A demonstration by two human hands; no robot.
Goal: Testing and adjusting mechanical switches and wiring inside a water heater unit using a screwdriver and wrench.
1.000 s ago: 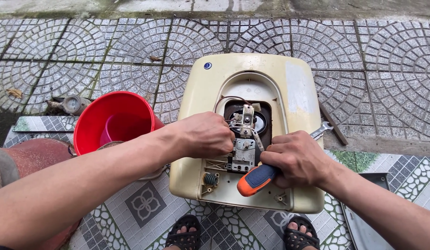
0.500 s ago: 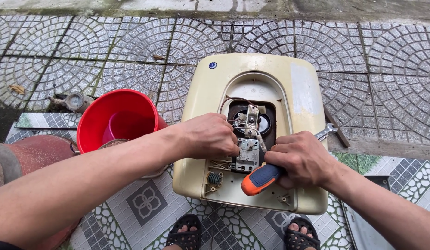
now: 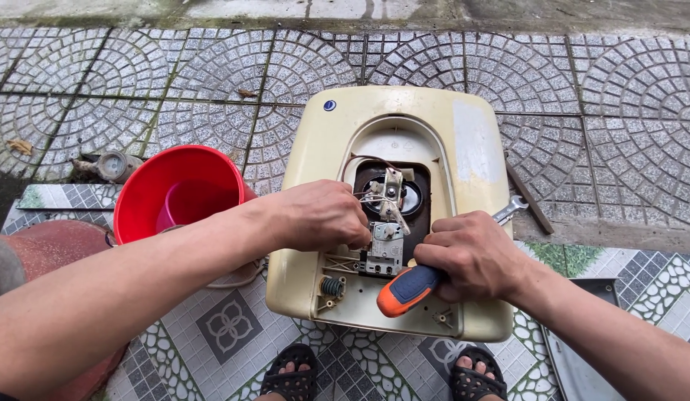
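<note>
The left hand (image 3: 326, 215) curls over the open middle of a cream-coloured appliance casing (image 3: 393, 215), its fingers bent and pinching at the small metal switch block (image 3: 383, 249) mounted there; the fingertips themselves are hidden beneath the knuckles. The right hand (image 3: 471, 256) is closed in a fist around a screwdriver with an orange and blue handle (image 3: 408, 289), the handle poking out toward the casing's near edge while the shaft is hidden under the hand, just beside the switch block. The casing lies flat on the patterned tile floor (image 3: 211, 327), its rounded opening showing a dark circular recess (image 3: 411, 197), thin wires (image 3: 363, 197) and a small coiled spring (image 3: 331, 287) near the bottom left corner. The head of a metal wrench (image 3: 510, 210) sticks out from behind the right hand at the casing's right edge. A red plastic bucket (image 3: 178, 197) stands just left of the casing, behind the left forearm. A pair of feet in dark sandals (image 3: 289, 379) shows at the bottom, close against the casing's near edge. Grey fan-pattern paving (image 3: 137, 82) stretches beyond.
</note>
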